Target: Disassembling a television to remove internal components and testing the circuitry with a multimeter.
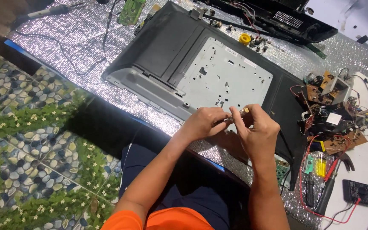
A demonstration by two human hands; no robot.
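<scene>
Both hands meet at frame centre, over the lower edge of the metal back plate (pixel 224 76) of a big flat screen panel (pixel 167 47) lying face down. Left hand (pixel 205 122) comes in from 7 o'clock, fingers curled shut w/ tips pinched on a small metal part (pixel 230 120); too small to tell what it is. Right hand (pixel 257 132) comes up from 6 o'clock, thumb & forefinger clamped on a thin tool w/ a yellowish end (pixel 244 110), prob. a small screwdriver, tip aimed at the left hand's pinch. The two hands touch, or nearly so, at the fingertips. The part sits between them, just above the panel's near edge. Panel rests on a silvery foil mat (pixel 73 38) that runs from 10 o'clock to 4 o'clock. At 1 o'clock from the hands, near the panel's top edge: a yellow roll (pixel 245 38) & loose small bits. At 3 o'clock: a heap of brown circuit boards w/ wires (pixel 333 115). At 4–5 o'clock: yellow-handled tool (pixel 320 164), dark pliers (pixel 346 161), black multimeter (pixel 359 192) w/ red lead. At 12 o'clock, far edge: a black casing (pixel 286 19). At 11 o'clock: a green board (pixel 131 10). At 9 o'clock: floor w/ pebble-and-leaf pattern (pixel 26 140). Orange shirt (pixel 158 219) at 6 o'clock, bottom edge.
</scene>
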